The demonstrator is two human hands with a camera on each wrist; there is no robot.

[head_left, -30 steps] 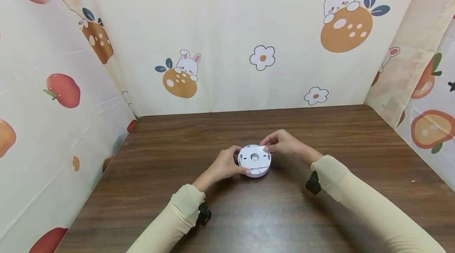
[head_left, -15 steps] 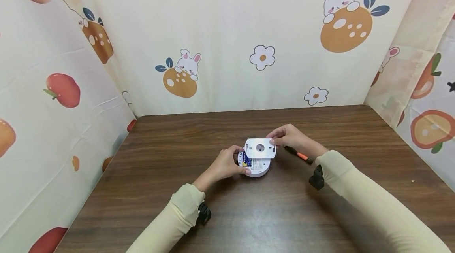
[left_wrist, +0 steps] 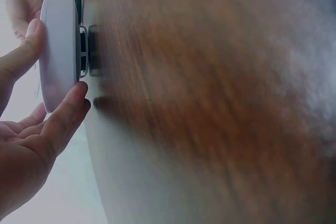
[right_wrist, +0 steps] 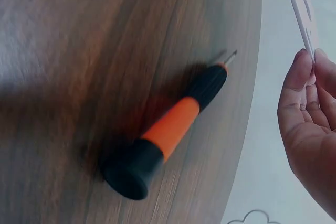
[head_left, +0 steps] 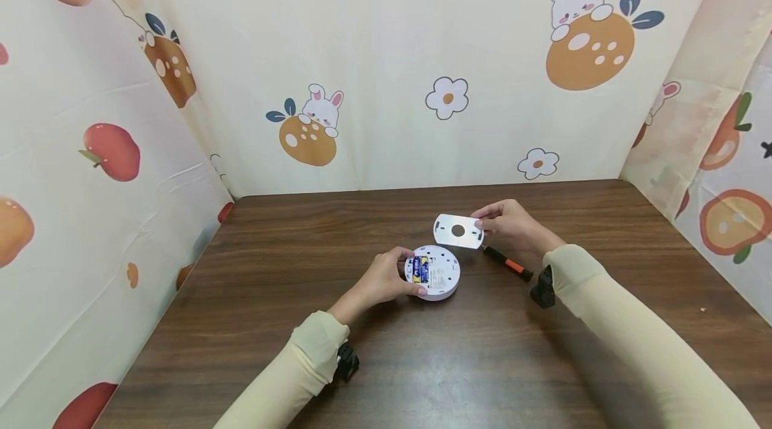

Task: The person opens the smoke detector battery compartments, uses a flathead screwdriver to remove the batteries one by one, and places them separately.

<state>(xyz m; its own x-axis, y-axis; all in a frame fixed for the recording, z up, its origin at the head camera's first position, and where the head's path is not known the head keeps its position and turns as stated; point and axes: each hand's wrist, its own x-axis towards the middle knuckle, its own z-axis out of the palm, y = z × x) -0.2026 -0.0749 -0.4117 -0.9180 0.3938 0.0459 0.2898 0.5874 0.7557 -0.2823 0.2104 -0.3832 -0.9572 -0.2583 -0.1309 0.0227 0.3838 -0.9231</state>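
Note:
My left hand (head_left: 378,276) grips the rim of a round white smoke alarm (head_left: 444,276) in the middle of the table, thumb on its near side and fingers on the far side. A blue-and-yellow patch and several slots show on its upturned back. In the left wrist view, the alarm (left_wrist: 59,51) stands between thumb and fingers, a dark-slotted grille beneath it. Beyond and to the right, my right hand (head_left: 511,222) pinches one end of a flat white mounting plate (head_left: 445,232) with a round central hole. The right wrist view shows that plate (right_wrist: 301,11) edge-on between thumb and fingers.
A black and orange screwdriver (head_left: 508,261) lies on the brown wooden table (head_left: 398,375), just below my right hand, its tip pointing toward the plate. Printed cloth (head_left: 386,134) hangs along the back and both sides. A small pale speck (head_left: 703,310) is on the table's right.
My right hand has lifted the mounting plate off the alarm's back and carried it away to the upper right, uncovering the blue-and-yellow patch and the screwdriver. My left hand has stayed in place.

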